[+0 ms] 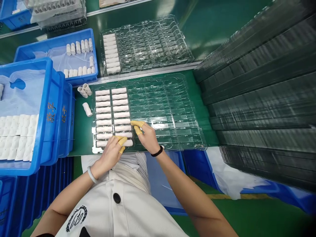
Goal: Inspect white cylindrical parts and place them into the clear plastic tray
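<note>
The green table (pixel 82 136) is partly hidden by trays and bins. A tall stack (pixel 259 92) is cut off at the right edge, and blue bins (pixel 49 131) are cut off at the left. Below the far tray (pixel 153 42) the near tray (pixel 158 108) is set, so clear that its edges are hard to see. The left hand (pixel 112 152) is bent over its near edge; whether a tube is pinched cannot be told. The right hand (pixel 147 134) is held with finger and thumb a little apart, beside the white tubes (pixel 120 108). These are set in two lines in the near tray, the nearest partly covered. Some fingertips are hidden by yellow caps (pixel 139 123).
</note>
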Demonstrator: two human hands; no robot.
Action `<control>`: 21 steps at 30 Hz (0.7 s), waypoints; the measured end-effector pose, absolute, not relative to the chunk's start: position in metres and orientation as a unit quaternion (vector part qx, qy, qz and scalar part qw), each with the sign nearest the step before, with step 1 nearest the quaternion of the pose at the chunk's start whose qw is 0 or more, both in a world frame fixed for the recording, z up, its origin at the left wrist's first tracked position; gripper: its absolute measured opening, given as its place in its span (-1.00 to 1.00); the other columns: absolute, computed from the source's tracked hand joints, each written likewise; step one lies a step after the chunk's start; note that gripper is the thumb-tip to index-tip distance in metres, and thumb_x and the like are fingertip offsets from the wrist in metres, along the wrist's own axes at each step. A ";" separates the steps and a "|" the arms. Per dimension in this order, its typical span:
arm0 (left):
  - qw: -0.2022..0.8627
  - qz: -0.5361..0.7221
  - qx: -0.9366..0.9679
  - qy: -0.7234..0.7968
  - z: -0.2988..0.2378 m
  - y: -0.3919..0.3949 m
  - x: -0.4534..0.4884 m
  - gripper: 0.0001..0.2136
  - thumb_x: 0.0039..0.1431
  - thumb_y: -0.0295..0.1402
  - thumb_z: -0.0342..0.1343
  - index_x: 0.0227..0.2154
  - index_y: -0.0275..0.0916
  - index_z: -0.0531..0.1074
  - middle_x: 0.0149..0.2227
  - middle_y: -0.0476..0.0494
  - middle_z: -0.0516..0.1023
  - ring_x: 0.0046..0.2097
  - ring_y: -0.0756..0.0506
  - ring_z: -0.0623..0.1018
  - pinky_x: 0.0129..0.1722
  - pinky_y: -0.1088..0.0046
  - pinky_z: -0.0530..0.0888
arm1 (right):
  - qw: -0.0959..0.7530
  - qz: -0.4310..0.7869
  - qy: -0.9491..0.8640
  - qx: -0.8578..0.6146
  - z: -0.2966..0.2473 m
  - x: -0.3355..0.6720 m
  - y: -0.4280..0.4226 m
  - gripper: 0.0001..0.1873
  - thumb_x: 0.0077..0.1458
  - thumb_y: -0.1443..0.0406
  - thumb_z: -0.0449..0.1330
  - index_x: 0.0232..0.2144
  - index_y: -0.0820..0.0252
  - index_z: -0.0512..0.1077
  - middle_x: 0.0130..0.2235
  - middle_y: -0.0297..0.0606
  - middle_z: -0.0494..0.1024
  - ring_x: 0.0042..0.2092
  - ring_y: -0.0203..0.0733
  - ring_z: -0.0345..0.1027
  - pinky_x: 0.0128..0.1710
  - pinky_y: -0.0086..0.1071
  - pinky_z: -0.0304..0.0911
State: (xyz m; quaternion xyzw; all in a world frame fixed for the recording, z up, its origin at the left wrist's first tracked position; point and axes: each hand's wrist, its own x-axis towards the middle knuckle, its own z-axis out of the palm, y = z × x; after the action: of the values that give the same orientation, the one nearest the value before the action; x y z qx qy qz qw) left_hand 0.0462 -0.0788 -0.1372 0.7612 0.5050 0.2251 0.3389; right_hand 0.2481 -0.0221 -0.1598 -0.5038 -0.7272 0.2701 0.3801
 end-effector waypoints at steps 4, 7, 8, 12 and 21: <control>0.324 0.225 0.769 0.502 -0.134 -0.081 0.046 -0.70 0.28 -0.50 0.00 0.02 -0.23 0.47 -0.04 -0.34 0.52 0.01 -0.25 0.47 0.03 0.02 0.47 | 0.379 0.277 -0.728 -0.500 -0.156 0.244 -0.023 -0.68 0.32 0.35 -0.01 -0.04 0.15 0.51 -0.12 -0.13 0.63 -0.08 -0.08 0.50 -0.05 -0.16 0.44; 0.332 0.245 0.757 0.507 -0.102 -0.088 0.027 -0.69 0.30 -0.47 0.03 0.04 -0.18 0.49 -0.03 -0.34 0.54 0.02 -0.25 0.49 0.03 0.06 0.48 | 0.374 0.283 -0.743 -0.478 -0.155 0.235 -0.029 -0.72 0.33 0.31 0.03 -0.06 0.16 0.51 -0.15 -0.11 0.62 -0.10 -0.05 0.47 -0.05 -0.13 0.42; 0.345 0.258 0.744 0.511 -0.085 -0.092 0.016 -0.69 0.30 -0.46 0.05 0.05 -0.15 0.51 -0.04 -0.33 0.55 0.01 -0.25 0.50 0.03 0.09 0.49 | 0.369 0.280 -0.753 -0.467 -0.155 0.231 -0.032 -0.73 0.33 0.30 0.05 -0.03 0.16 0.50 -0.13 -0.09 0.60 -0.07 -0.03 0.46 -0.02 -0.09 0.40; 0.386 0.289 0.675 0.558 -0.001 -0.110 -0.040 -0.68 0.23 -0.44 0.18 0.01 -0.03 0.58 -0.10 -0.23 0.63 -0.08 -0.21 0.59 -0.07 0.27 0.53 | 0.309 0.197 -0.833 -0.415 -0.162 0.221 -0.045 -0.58 0.30 0.26 0.13 0.17 0.23 0.35 0.08 0.11 0.46 0.15 0.15 0.29 0.08 0.08 0.29; 0.047 0.254 0.480 0.838 0.092 -0.033 -0.248 -0.74 0.25 -0.37 0.16 -0.04 -0.31 0.55 -0.16 -0.12 0.64 -0.08 -0.11 0.57 0.10 0.34 0.42 | 0.358 0.084 -0.841 -0.396 -0.167 0.216 -0.024 -0.65 0.38 0.25 0.02 0.14 0.22 0.29 -0.01 0.02 0.50 -0.02 0.06 0.38 -0.07 -0.09 0.30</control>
State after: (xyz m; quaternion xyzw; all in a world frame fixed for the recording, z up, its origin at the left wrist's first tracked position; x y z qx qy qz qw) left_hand -0.2478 -0.0333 0.0923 0.4799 0.8383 0.2542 0.0474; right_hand 0.2161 -0.0242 -0.1674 -0.3964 -0.8412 0.0841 0.3579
